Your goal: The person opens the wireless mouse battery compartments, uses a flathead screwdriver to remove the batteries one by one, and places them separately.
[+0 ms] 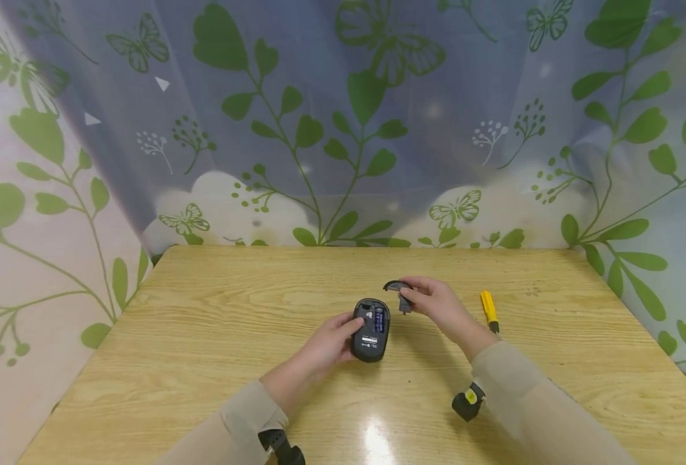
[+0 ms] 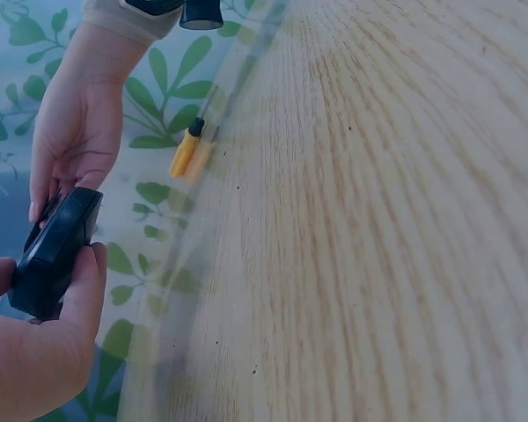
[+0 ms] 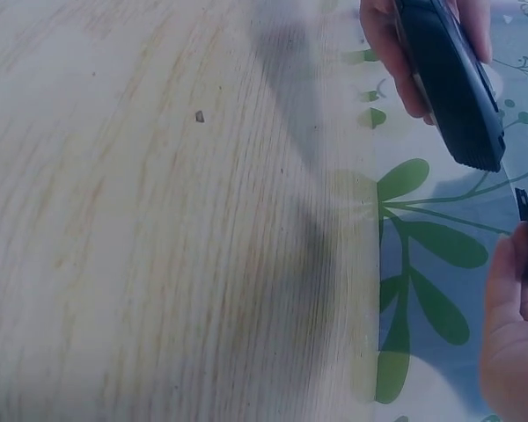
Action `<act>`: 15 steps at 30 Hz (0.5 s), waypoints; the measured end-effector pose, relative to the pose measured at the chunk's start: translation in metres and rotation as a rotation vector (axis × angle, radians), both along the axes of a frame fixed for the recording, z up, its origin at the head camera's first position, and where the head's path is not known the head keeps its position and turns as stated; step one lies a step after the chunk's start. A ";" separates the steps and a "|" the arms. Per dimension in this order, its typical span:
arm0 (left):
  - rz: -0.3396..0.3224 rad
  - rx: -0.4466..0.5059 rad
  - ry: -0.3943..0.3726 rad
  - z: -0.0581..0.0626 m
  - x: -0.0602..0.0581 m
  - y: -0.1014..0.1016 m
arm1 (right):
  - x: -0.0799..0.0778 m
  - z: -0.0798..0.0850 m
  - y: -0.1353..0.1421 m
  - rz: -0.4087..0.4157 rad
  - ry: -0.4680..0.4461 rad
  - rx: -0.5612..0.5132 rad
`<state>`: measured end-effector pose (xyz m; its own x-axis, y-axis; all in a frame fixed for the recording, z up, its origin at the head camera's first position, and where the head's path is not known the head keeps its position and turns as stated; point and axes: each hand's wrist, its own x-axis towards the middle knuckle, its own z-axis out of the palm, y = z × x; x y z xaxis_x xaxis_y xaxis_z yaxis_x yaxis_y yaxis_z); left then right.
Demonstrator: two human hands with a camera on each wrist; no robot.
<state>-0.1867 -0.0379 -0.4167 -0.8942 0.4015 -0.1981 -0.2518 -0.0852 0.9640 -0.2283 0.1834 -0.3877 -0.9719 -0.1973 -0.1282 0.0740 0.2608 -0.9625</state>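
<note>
Mouse [image 1: 371, 333] gripped by left hand [image 1: 332, 338] points lengthwise forward; right hand [image 1: 438, 305] pinches a cover [image 1: 396, 286].

Wood grain streaked right across the pale table [image 1: 203, 349], a bright glare [image 1: 376, 442] blazing off its top, and behind it hung blue-grey cloth [image 1: 436, 155], green leaves [image 1: 219, 39] and butterflies [image 1: 139, 44] everywhere, paler at both sides!

head view down onto hands [image 1: 330, 339]
</note>
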 end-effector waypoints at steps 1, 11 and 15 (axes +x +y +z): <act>-0.001 0.001 0.002 0.000 0.000 0.000 | 0.000 0.000 0.000 0.000 0.001 -0.001; 0.007 0.003 0.014 0.000 0.000 -0.003 | -0.001 -0.001 0.005 0.005 -0.010 -0.020; 0.004 0.012 0.011 0.001 0.000 -0.004 | -0.002 -0.003 0.006 0.008 -0.007 -0.012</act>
